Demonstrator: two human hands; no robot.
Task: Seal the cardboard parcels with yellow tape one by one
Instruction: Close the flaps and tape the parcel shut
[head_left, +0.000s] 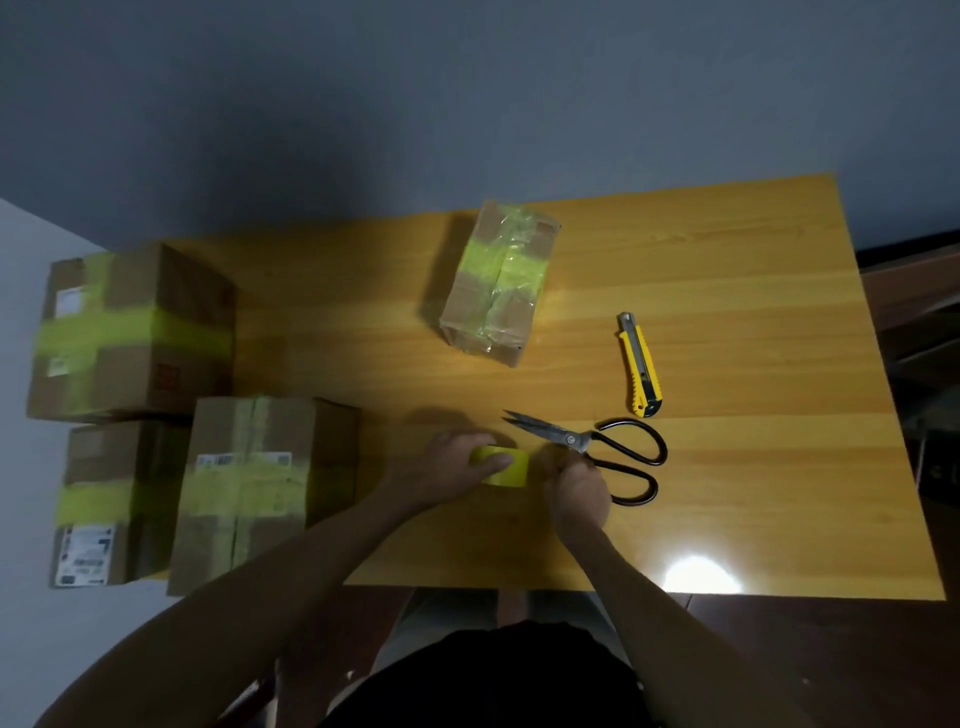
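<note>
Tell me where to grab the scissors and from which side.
Grip the scissors by the two black handle loops, coming from the right. They lie flat on the table with the loops pointing right and the sharp, slightly parted blades pointing left toward the tape roll. The right hand sits just beside the loops, so it likely reaches them most easily.

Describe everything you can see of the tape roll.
The tape roll is yellow and glossy, low over the wooden table near its front edge, just left of the scissors. The left hand grips it from the left, a finger across it. The right hand, fingers curled, sits at its right edge; whether it pinches the tape end cannot be told.
</note>
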